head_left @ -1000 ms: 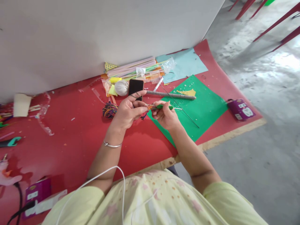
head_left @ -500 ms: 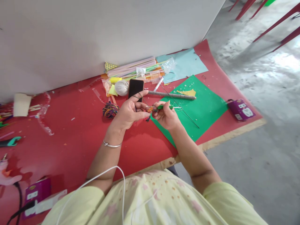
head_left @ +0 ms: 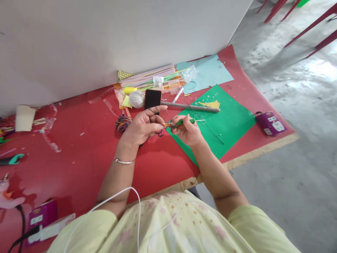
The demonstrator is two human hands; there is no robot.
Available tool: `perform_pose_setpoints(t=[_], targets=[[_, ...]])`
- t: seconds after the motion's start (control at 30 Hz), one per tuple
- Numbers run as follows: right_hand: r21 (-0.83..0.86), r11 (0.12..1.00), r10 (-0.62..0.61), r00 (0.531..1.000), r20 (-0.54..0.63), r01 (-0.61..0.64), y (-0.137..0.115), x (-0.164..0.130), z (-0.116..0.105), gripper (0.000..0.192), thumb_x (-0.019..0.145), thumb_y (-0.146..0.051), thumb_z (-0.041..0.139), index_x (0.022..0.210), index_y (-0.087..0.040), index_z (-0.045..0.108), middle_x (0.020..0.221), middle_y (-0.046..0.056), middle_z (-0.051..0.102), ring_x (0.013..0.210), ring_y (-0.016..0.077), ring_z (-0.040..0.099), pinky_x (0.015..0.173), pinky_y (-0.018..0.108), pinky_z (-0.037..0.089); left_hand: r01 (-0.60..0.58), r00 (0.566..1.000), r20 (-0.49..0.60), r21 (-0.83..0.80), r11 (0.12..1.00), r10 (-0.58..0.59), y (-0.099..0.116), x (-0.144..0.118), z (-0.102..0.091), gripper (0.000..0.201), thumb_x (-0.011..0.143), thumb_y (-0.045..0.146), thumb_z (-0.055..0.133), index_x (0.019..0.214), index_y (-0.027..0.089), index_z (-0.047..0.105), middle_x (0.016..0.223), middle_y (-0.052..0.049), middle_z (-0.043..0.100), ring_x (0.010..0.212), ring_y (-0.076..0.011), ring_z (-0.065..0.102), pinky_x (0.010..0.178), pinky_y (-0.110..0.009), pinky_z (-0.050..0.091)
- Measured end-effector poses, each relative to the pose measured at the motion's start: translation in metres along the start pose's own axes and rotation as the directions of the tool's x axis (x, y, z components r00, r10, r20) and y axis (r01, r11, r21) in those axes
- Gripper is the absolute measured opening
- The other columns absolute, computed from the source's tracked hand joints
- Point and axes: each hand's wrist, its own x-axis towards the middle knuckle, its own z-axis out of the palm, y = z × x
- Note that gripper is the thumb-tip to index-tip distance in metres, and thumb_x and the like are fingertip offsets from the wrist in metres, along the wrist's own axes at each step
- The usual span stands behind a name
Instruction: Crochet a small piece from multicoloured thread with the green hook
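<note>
My right hand [head_left: 188, 133] grips a crochet hook [head_left: 185, 121] by its green handle; the metal end past the handle points right. Between the hands is a small piece of multicoloured yarn work [head_left: 166, 125], orange and dark, pinched by the thumb and fingers of my left hand [head_left: 139, 127]. A strand of yarn runs over the left index finger, which is stretched out. Dark yarn ends dangle just below the piece. The hook's working tip is too small to make out. Left of that hand lies a ball of variegated yarn [head_left: 122, 123].
A dark phone [head_left: 152, 97] and a whitish yarn ball [head_left: 136, 99] lie beyond the hands. A grey wrapped rod [head_left: 197, 106] crosses the green sheet [head_left: 231, 117]. Bundled straws [head_left: 152, 75] line the wall. Purple boxes [head_left: 270, 123] sit right and lower left on the red table [head_left: 86, 154].
The left hand has shifted slightly left and turned, its thumb and fingers drawn closer together on the yarn work. The right hand and hook have moved only a little.
</note>
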Motion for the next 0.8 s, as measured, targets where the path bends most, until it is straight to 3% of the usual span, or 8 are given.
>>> perform_pose_setpoints(t=[0.13, 0.27, 0.47, 0.63, 0.8], targets=[[-0.002, 1.000, -0.013, 1.000, 0.004, 0.013, -0.0017, 0.0003, 0.0006, 0.051, 0.078, -0.072, 0.084, 0.083, -0.022, 0.079, 0.079, -0.001, 0.077, 0.056, 0.0073, 0.069, 0.056, 0.020, 0.060, 0.008, 1.000, 0.030, -0.018, 1.000, -0.008, -0.0010, 0.0012, -0.0023, 0.074, 0.065, 0.014, 0.090, 0.136, 0.019, 0.072, 0.078, 0.001, 0.075, 0.046, -0.0022, 0.042, 0.040, -0.018, 0.020], [-0.033, 0.998, -0.056, 0.998, 0.017, 0.057, -0.0018, 0.0007, -0.0007, 0.046, 0.083, -0.067, 0.083, 0.085, -0.021, 0.080, 0.078, -0.001, 0.077, 0.057, 0.0079, 0.070, 0.057, 0.020, 0.060, -0.013, 1.000, -0.013, 0.025, 1.000, 0.014, 0.0000, 0.0019, -0.0011, 0.077, 0.063, 0.014, 0.090, 0.137, 0.019, 0.071, 0.076, 0.003, 0.073, 0.045, -0.0026, 0.042, 0.041, -0.018, 0.022], [-0.212, 0.964, -0.155, 0.987, 0.030, 0.158, 0.0000, 0.0000, -0.0047, 0.043, 0.091, -0.063, 0.077, 0.088, -0.021, 0.082, 0.086, 0.002, 0.077, 0.066, 0.0109, 0.070, 0.063, 0.025, 0.061, -0.186, 0.965, -0.116, 0.333, 0.924, 0.236, -0.0014, 0.0012, -0.0015, 0.070, 0.066, 0.015, 0.087, 0.135, 0.016, 0.074, 0.080, -0.001, 0.076, 0.062, -0.0085, 0.059, 0.057, -0.019, 0.042], [-0.322, 0.908, -0.263, 0.963, 0.058, 0.268, 0.0016, -0.0028, -0.0038, 0.035, 0.097, -0.055, 0.073, 0.093, -0.023, 0.085, 0.089, 0.003, 0.077, 0.073, 0.0133, 0.071, 0.068, 0.028, 0.060, -0.248, 0.917, -0.122, 0.570, 0.783, 0.379, -0.0058, -0.0010, -0.0041, 0.064, 0.075, 0.016, 0.080, 0.139, 0.019, 0.074, 0.083, -0.001, 0.076, 0.057, -0.0064, 0.046, 0.053, -0.021, 0.034], [-0.241, 0.938, -0.254, 0.967, 0.015, 0.250, 0.0009, -0.0019, -0.0012, 0.038, 0.093, -0.061, 0.075, 0.089, -0.024, 0.084, 0.086, 0.003, 0.077, 0.065, 0.0121, 0.070, 0.063, 0.027, 0.060, -0.263, 0.916, -0.117, 0.549, 0.793, 0.385, -0.0083, 0.0005, -0.0053, 0.066, 0.075, 0.016, 0.081, 0.141, 0.020, 0.073, 0.083, 0.000, 0.076, 0.057, -0.0064, 0.046, 0.053, -0.021, 0.033]])
